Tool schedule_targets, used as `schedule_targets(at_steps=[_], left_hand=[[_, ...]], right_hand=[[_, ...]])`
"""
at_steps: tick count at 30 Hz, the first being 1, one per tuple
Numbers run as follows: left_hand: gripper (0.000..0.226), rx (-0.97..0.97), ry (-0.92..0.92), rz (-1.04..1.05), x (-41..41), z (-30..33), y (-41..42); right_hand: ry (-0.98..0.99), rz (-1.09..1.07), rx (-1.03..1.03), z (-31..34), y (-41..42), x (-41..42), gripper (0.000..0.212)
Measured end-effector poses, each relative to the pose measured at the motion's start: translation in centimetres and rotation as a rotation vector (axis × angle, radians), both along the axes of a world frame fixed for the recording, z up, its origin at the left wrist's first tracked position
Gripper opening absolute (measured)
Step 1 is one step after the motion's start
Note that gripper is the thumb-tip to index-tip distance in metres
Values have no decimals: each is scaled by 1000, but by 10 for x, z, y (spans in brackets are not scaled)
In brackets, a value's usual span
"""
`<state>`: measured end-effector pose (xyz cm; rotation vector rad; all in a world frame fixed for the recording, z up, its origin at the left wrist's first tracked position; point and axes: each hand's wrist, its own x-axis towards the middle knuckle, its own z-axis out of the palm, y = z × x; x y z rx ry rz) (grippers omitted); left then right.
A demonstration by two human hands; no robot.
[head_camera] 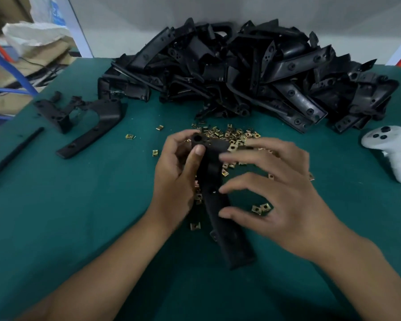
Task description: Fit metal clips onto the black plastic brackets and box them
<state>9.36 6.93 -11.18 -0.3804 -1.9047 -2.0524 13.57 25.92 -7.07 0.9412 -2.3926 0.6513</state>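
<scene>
Bracket in the middle of the frame, long, black and matte, runs from my left hand down toward the lower centre, its far end a round socket with a hole. My left fingers curl round that upper end, thumb laid along its face. My right hand hovers over the middle of the bracket, fingers spread and slightly bent; whether the tips touch it I cannot tell, since the hand is blurred. Brass-coloured metal clips lie scattered on the green table beneath and just above both hands. A heap of black brackets fills the upper centre, and two loose ones lie at left.
</scene>
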Motion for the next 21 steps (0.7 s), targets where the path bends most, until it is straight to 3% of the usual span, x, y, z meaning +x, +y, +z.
schedule_targets(at_steps=[5,8,12,17,21], left_hand=[[12,289,-36,281,-13,2,-10],[11,396,-99,414,-24,-1,-18],[9,399,-127,536,-29,-4,-26],[10,368,-146,475,-24,2,-21],[15,223,-94,332,-13,5,-13]], right_hand=[[-3,56,-189,-10,-10,3,16],[-24,103,-34,-21,-22,6,16],[-285,179,264,-33,-36,9,34],[-359,153,157,-38,-36,4,17],[-511,34,54,-39,-14,-8,11]])
